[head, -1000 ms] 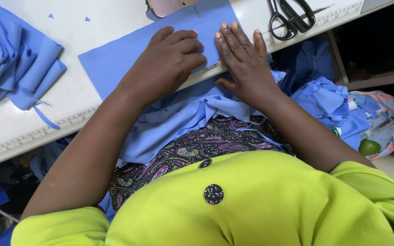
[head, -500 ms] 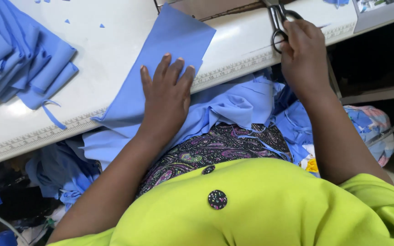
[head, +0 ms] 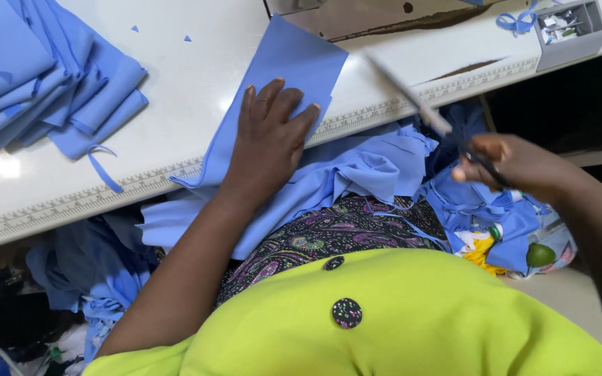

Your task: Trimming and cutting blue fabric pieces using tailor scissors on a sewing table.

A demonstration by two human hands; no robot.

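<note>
Left hand (head: 267, 143): flat, fingers spread, grip open, palm pressing a blue fabric piece (head: 283, 76) against the white counter (head: 182, 90); the piece overhangs the counter's ruler-marked front edge.
Right hand (head: 517, 166): at 3 o'clock of the left, off the counter, grip closed on the handles of scissors (head: 419, 104), blurred blades pointing toward 11 o'clock.
Stack of folded blue fabric (head: 43, 76): at 9 o'clock, on the counter.
Small grey tray (head: 569, 28): at 1 o'clock.
Loose blue fabric heap (head: 364, 170): in the lap, below the counter edge.
</note>
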